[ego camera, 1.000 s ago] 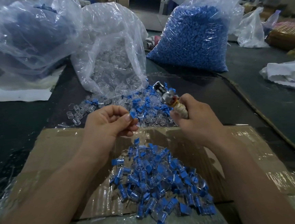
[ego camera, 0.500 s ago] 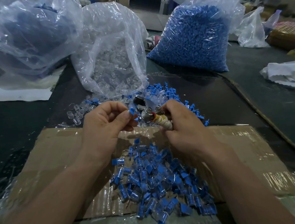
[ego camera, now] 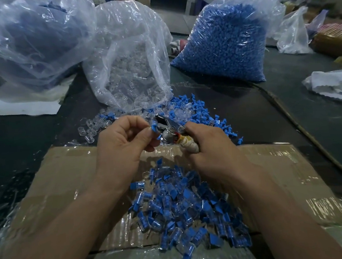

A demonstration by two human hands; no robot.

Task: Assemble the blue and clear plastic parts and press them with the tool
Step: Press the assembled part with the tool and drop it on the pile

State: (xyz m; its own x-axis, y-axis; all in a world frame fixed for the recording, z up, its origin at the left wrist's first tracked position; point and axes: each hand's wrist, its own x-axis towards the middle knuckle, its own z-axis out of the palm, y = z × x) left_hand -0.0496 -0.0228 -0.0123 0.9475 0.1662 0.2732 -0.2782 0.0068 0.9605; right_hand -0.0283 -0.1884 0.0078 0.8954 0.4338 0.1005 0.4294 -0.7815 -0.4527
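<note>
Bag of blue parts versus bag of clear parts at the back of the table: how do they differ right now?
The bag of blue parts stands upright at the right, packed nearly full; the bag of clear parts, in the middle, sags and is only partly filled. The bag of clear parts has its mouth open toward the hands, with parts spilling onto the table; the bag of blue parts holds its contents in. Both are transparent film bags.
</note>
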